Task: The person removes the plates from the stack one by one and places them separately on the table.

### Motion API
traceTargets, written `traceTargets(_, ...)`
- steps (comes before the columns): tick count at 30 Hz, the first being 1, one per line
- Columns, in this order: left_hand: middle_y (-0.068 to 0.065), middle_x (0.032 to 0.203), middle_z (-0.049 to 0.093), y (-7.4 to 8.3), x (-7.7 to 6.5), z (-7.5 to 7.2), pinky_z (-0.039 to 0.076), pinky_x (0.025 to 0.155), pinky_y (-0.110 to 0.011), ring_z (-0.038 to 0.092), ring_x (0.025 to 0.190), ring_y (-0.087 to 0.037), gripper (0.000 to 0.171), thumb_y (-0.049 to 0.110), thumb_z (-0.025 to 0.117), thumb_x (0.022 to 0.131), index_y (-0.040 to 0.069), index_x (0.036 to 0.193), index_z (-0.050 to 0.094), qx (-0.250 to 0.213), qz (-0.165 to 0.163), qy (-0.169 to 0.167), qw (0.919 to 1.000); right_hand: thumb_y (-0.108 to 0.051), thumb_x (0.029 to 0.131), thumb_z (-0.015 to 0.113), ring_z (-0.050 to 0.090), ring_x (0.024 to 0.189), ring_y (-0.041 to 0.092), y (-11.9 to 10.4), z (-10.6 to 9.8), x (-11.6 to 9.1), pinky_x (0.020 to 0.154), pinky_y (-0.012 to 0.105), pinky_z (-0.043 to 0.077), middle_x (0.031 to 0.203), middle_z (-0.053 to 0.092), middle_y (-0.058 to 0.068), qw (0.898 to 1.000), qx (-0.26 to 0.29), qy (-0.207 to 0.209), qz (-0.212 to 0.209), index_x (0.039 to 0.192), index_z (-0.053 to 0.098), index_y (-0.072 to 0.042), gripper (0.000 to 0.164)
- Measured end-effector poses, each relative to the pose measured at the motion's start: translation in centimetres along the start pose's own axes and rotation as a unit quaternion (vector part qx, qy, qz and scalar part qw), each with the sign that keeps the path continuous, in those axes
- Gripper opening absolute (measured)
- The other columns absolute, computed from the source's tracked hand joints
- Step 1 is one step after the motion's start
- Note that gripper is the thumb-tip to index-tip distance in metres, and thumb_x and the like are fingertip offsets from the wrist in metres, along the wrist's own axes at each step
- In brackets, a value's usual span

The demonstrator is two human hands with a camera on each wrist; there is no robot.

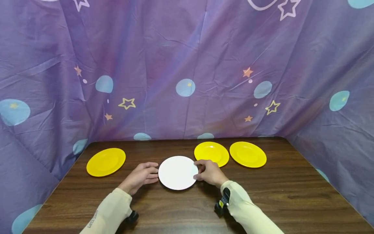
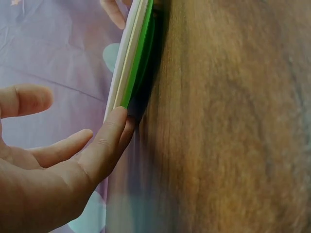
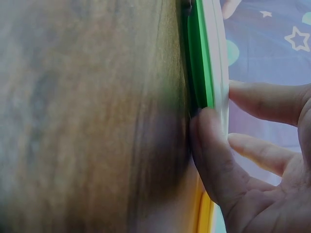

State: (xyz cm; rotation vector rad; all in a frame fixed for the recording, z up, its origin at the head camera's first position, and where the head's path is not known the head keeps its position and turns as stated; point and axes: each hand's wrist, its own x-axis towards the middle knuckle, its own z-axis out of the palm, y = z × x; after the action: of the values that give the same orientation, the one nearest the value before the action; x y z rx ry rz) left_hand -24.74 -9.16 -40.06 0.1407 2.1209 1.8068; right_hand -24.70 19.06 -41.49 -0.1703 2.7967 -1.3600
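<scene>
A stack of plates lies on the table in front of me, with a white plate [image 1: 178,173] on top. From the side, a pale rim shows below it and a green plate [image 2: 141,53] at the bottom. My left hand [image 1: 142,176] is at the stack's left edge; its straight fingers [image 2: 104,141] touch the rim while the thumb stays apart. On the opposite side my right hand [image 1: 211,172] grips the edge, thumb [image 3: 262,99] at the white top rim and fingers [image 3: 214,145] at the green underside.
Behind my right hand is a yellow plate [image 1: 211,150], with another yellow plate [image 1: 248,154] to its right. A third yellow plate [image 1: 106,162] lies at the table's left. A purple patterned curtain [image 1: 163,65] hangs behind the brown wooden table [image 1: 181,211].
</scene>
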Motion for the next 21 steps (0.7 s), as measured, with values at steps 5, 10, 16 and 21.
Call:
traceTargets(5,-0.034,0.135,0.055,-0.04,0.01,0.04,0.058,0.097,-0.042,0.067,0.112,-0.028,0.044,0.009,0.040,0.103,-0.013,0.142,0.041,0.009,0.000,-0.006,0.9999,0.002,0.074,0.083,0.062,0.054,0.011,-0.05,0.08,-0.09,0.055,0.025,0.056,0.075,0.062,0.008,1.000,0.019,-0.003,-0.002,0.125,0.066,0.002,0.055)
traceTargets(10,-0.032,0.135,0.056,0.09,-0.04,-0.01,0.057,0.099,-0.043,0.066,0.114,-0.030,0.043,0.010,0.042,0.103,-0.012,0.140,0.044,0.021,-0.004,-0.011,0.9997,0.001,0.073,0.083,0.059,0.051,0.011,-0.21,0.28,-0.07,0.052,0.024,0.054,0.073,0.061,0.007,1.000,0.020,-0.003,-0.007,0.125,0.066,0.002,0.054)
traceTargets(16,-0.029,0.133,0.057,0.02,-0.06,0.00,0.056,0.099,-0.045,0.065,0.113,-0.029,0.040,0.011,0.048,0.101,-0.011,0.135,0.050,0.040,-0.004,-0.011,0.9991,-0.003,0.073,0.084,0.060,0.054,0.012,-0.45,0.73,-0.02,0.051,0.026,0.054,0.076,0.063,0.007,1.000,-0.009,0.004,0.004,0.124,0.068,-0.003,0.053)
traceTargets(21,-0.027,0.131,0.057,0.03,-0.01,0.06,0.056,0.100,-0.045,0.065,0.106,-0.024,0.039,0.011,0.050,0.100,-0.011,0.133,0.053,0.047,-0.001,-0.009,0.9989,-0.007,0.074,0.084,0.059,0.050,0.013,-0.80,0.86,-0.06,0.049,0.026,0.052,0.075,0.064,0.007,1.000,-0.021,0.010,0.013,0.123,0.069,-0.007,0.052)
